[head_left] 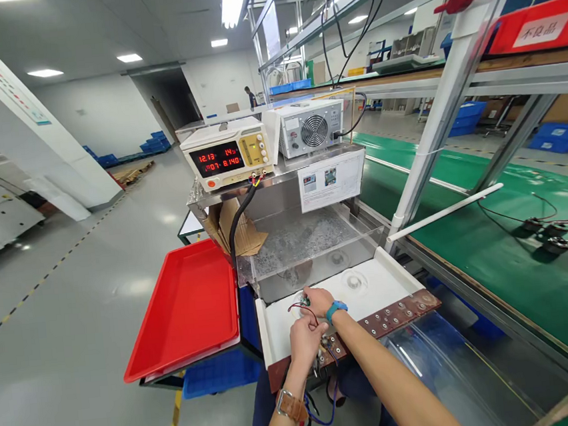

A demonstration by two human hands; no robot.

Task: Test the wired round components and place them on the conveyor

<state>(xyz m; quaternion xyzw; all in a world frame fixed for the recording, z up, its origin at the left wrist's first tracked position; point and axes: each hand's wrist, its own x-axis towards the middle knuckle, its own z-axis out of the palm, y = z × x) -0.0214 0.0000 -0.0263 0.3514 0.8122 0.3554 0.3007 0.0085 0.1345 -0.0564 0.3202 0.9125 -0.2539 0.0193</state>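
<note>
Over the white tray [401, 282]: your hands work close together, piece in hand, not set down.
Left hand [305, 339]: fingertips pinched narrow, apparently on a thin red wire [309, 309].
Right hand [321, 301]: fingers closed around a small green part [306, 300], mostly hidden.
Power supply [228, 157]: lit, top left reading 12.13, so powering up looks done.
Brown strip [389, 317]: below your hands; whether the wire is joined there, I cannot tell.
Green mat [522, 290]: dark wired parts [550, 237] lie apart, unhandled.
</note>
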